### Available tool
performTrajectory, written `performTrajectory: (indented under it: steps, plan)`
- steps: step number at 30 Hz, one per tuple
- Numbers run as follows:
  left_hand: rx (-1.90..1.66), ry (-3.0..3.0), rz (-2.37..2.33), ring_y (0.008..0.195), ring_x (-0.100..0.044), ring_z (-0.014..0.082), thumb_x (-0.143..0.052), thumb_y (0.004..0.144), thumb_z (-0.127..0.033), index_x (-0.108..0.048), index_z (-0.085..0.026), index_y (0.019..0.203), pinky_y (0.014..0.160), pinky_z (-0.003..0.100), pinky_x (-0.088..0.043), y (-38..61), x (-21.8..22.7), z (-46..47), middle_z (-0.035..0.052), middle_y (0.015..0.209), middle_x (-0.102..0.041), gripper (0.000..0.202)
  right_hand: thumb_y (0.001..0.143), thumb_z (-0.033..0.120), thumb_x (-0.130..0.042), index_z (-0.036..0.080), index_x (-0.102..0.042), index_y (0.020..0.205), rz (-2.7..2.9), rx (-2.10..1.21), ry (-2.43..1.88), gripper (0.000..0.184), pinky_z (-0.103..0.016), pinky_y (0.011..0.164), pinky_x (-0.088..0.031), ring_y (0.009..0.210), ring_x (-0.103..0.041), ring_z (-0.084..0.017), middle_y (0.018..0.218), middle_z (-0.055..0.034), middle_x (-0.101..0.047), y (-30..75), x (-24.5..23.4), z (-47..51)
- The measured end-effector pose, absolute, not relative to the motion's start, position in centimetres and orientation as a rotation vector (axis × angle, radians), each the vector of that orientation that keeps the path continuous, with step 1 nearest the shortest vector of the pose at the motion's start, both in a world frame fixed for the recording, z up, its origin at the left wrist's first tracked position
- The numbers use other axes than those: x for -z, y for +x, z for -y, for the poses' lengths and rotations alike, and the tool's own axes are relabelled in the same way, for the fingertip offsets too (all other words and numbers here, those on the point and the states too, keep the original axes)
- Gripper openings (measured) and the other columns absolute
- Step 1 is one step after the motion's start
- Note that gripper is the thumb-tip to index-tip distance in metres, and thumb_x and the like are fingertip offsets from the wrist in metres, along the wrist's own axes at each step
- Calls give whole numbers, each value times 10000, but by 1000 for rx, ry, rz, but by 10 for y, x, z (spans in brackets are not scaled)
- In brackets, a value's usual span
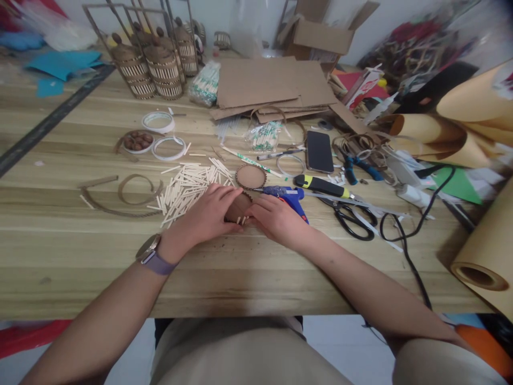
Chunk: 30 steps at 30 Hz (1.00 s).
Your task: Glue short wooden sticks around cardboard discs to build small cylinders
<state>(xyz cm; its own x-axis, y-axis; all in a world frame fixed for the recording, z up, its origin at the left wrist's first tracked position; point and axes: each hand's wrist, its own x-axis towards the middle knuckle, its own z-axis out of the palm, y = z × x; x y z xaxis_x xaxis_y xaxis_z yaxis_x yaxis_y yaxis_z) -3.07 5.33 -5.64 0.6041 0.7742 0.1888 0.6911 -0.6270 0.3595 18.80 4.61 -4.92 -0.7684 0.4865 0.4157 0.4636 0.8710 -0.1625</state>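
Between my hands lies a round cardboard base with a dark rim, partly hidden by my fingers. My left hand curves around its left side, thumb at the front edge, and holds it. A few short wooden sticks stand at the near rim. The pinched fingertips of my right hand press at the rim's right side beside these sticks; what they grip is mostly covered. A second round cardboard base lies just behind. To the left spreads a loose pile of wooden sticks.
Right of my hands are a blue glue gun, a utility knife, scissors and a phone. Tape rolls and curled strips lie left. Stick-covered lanterns and cardboard sheets are at the back.
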Motion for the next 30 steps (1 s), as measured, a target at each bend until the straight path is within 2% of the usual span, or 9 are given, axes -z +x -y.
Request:
performTrajectory:
  steps: [9, 15, 17, 19, 22, 24, 27, 30]
  plan:
    - [-506, 2575, -1192, 1242, -506, 346, -823, 711, -487, -530, -175, 1358, 1071, 529, -415, -30, 56, -52, 151, 1343, -595, 776, 1000, 151, -414, 185, -596, 880, 2601, -141, -690, 220, -329, 704, -434, 812, -526, -236, 818, -86, -616, 189, 50, -48]
    - [-523, 2586, -1248, 1219, -504, 354, -811, 721, -492, -532, -125, 1337, 1061, 524, -419, -25, 59, -49, 169, 1332, -594, 769, 987, 145, -440, 181, -614, 878, 2613, -117, -722, 208, -330, 730, -449, 820, -541, -230, 830, -86, -624, 188, 55, -48]
    - [-543, 2584, -1261, 1214, -506, 349, -778, 762, -473, -524, -110, 1338, 1074, 520, -407, -24, 59, -48, 174, 1333, -593, 726, 992, 177, -463, 173, -631, 893, 2608, -130, -736, 195, -339, 744, -462, 829, -562, -235, 838, -93, -637, 188, 52, -48]
    - [-566, 2568, -1246, 1222, -505, 341, -735, 802, -451, -518, -113, 1340, 1084, 512, -401, -23, 58, -46, 169, 1338, -589, 671, 987, 252, -521, 163, -647, 985, 2581, -178, -783, 155, -347, 766, -478, 859, -591, -242, 890, -106, -657, 191, 41, -47]
    - [-541, 2534, -1201, 1263, -483, 335, -703, 804, -355, -495, -148, 1366, 1088, 501, -410, -24, 55, -43, 145, 1368, -571, 634, 948, 354, -606, 169, -626, 1136, 2481, -266, -1043, 264, -338, 745, -483, 867, -624, -244, 954, -105, -677, 205, 17, -44]
    - [-496, 2527, -1198, 1306, -454, 341, -696, 783, -307, -459, -171, 1405, 1105, 507, -398, -25, 53, -42, 139, 1423, -531, 680, 942, 374, -603, 182, -655, 1000, 2387, -240, -1359, 208, -319, 685, -453, 791, -627, -232, 886, -86, -680, 219, 4, -40]
    - [-455, 2543, -1227, 1350, -421, 357, -700, 776, -318, -401, -151, 1455, 1144, 524, -351, -24, 52, -41, 168, 1504, -451, 761, 932, 426, -586, 190, -647, 770, 2285, -147, -1852, 293, -302, 591, -375, 673, -609, -222, 754, -75, -664, 239, -2, -32]
    - [-450, 2535, -1246, 1335, -431, 355, -697, 773, -316, -407, -113, 1454, 1135, 502, -373, -23, 53, -40, 174, 1467, -492, 767, 892, 501, -608, 198, -669, 789, 2243, -217, -2109, 326, -295, 548, -337, 643, -614, -231, 728, -73, -678, 246, 4, -27]
